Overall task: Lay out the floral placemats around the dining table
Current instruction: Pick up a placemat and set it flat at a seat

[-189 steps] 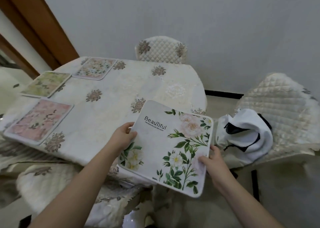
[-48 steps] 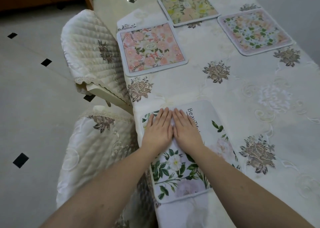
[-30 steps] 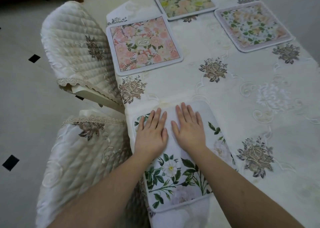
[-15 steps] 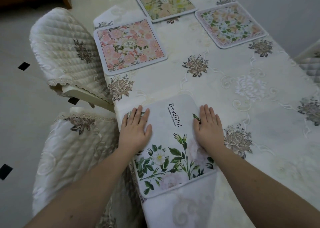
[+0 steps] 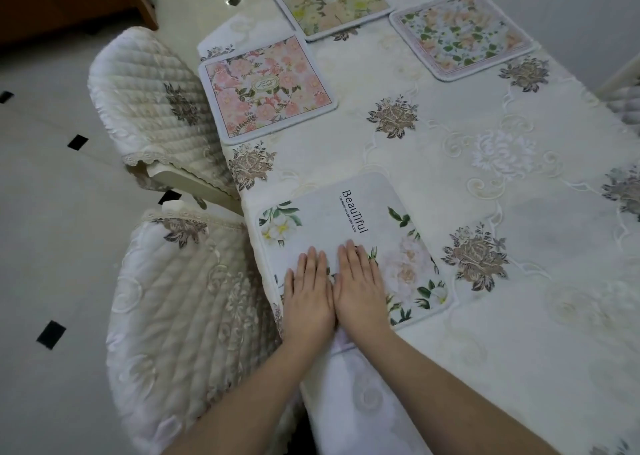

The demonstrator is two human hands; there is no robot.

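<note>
White "Beautiful" placemat (image 5: 349, 243) lies flat on the tablecloth (image 5: 450, 163) at the table's near-left edge, long axis running from the near edge up toward the far-right, slightly skewed to the table edge. Printed word reads sideways, its top toward the right. Left hand (image 5: 309, 297) and right hand (image 5: 360, 290) both rest palm-down on the mat's near half, fingers straight and together, the two hands side by side and touching along the inner edges — nothing gripped. Most of the mat extends beyond the fingertips; a strip with pale peony print sits to the right of the right hand, a white flower corner beyond and left of the left hand.

Three more mats well beyond the hands: pink placemat (image 5: 266, 89) straight ahead-left, yellow-green placemat (image 5: 330, 2) further out, its far edge cut by the frame, pastel placemat (image 5: 462, 33) ahead-right.

Hidden: mat's near edge and near-left corner sit under the palms and wrists; can't tell if it overhangs the table edge. Small subtitle text under "Beautiful" is unreadable. Quilted chair (image 5: 194, 316) just left of the left hand, second chair (image 5: 152, 108) beyond it.
</note>
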